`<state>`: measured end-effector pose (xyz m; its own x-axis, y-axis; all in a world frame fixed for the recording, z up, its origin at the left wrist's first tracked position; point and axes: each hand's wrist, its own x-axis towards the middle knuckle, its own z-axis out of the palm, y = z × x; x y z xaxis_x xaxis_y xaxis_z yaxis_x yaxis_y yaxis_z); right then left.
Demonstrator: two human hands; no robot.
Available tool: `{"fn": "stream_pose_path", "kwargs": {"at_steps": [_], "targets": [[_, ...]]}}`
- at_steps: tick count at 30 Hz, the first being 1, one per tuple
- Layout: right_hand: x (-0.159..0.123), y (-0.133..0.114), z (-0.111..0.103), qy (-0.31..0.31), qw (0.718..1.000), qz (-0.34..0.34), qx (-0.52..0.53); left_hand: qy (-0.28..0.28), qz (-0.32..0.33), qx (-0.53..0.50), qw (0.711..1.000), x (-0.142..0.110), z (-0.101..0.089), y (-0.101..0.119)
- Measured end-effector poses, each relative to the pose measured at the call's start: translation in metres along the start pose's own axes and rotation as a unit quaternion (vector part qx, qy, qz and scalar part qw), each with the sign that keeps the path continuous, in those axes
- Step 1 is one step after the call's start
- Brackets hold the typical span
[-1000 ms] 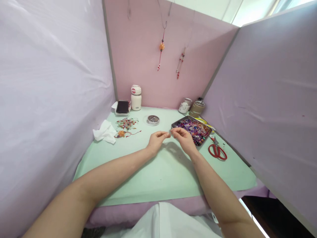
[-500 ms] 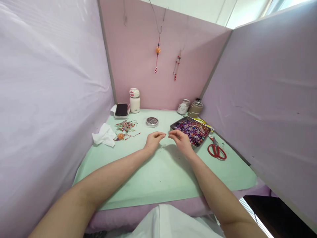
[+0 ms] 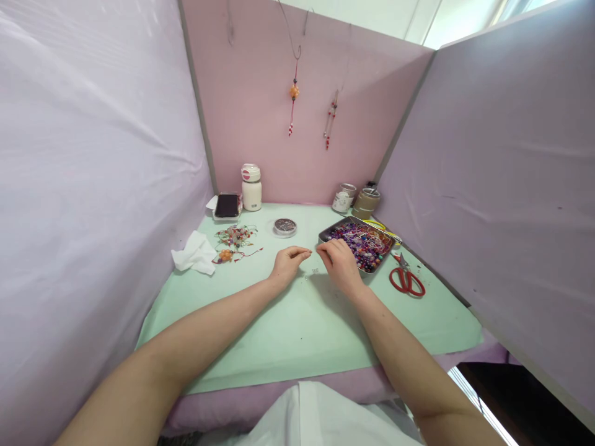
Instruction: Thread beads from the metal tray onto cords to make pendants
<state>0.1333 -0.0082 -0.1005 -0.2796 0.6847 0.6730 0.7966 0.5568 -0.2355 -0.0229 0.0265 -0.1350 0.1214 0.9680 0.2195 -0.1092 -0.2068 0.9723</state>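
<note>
One crumpled white tissue (image 3: 194, 253) lies leftmost on the pale green cloth (image 3: 260, 347), near a tangle of thin beaded strings (image 3: 236, 235) and an orange bead cluster (image 3: 225, 255). Past a round clear dish (image 3: 285, 227), the left hand (image 3: 287, 265) pinches narrowly; the right hand (image 3: 341, 265), close by, does likewise. Anything held is too small to tell. Just beyond sits a rectangular metal tray of multicoloured beads (image 3: 363, 244), then red-handled metal scissors (image 3: 407, 280).

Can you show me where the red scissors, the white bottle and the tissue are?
red scissors (image 3: 420, 287): head view, right handle loop
white bottle (image 3: 251, 196): head view, body
tissue (image 3: 194, 253): head view, middle
</note>
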Motion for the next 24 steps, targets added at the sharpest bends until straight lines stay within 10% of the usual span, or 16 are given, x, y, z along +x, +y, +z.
{"fn": "stream_pose_path", "kwargs": {"at_steps": [24], "targets": [[0.0000, 0.0021, -0.0009, -0.018, 0.998, -0.014, -0.064, -0.007, 0.083, 0.119, 0.989, -0.0042, -0.0023, 0.0041]]}}
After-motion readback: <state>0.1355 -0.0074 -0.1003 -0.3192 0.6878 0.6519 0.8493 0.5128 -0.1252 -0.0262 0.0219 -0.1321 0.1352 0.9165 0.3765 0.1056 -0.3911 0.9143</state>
